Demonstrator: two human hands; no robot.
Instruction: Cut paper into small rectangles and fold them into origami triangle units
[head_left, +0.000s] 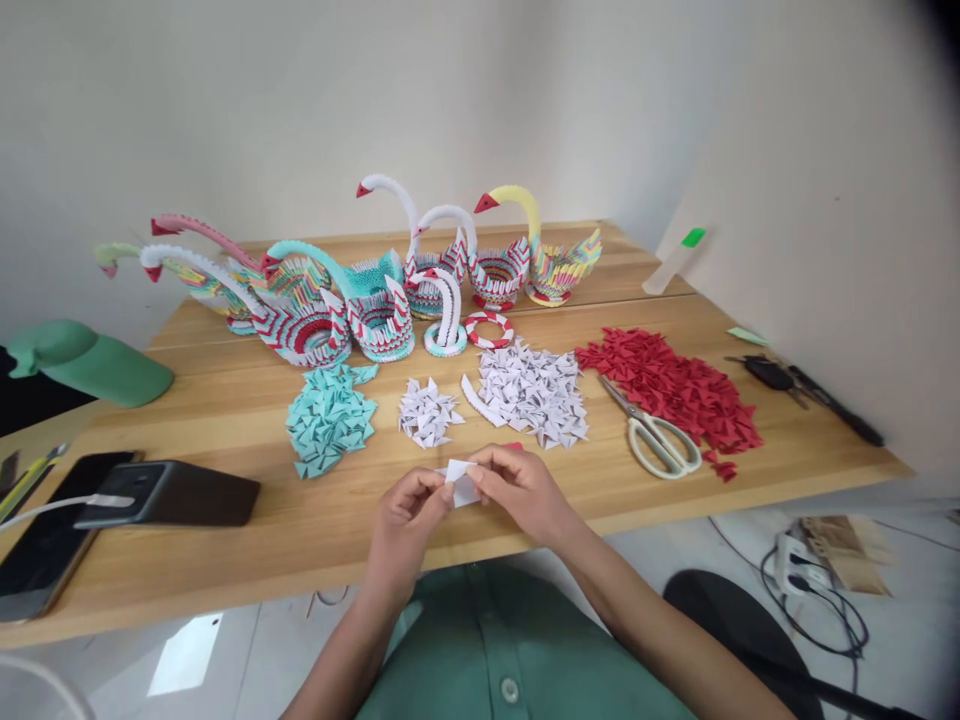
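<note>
Swans (283,325) stand behind the paper piece (463,487), scissors (645,416) to its right.

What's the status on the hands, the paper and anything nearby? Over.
Left hand and right hand pinching white paper. Paper looks partly folded. Small white pile just beyond; scissors off to the right, untouched.

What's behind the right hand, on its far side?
Past the right hand holding white paper, a red sliver shows; the hand covers the rest, so its full shape can't be told. Farther back lies a pile of white pieces.
</note>
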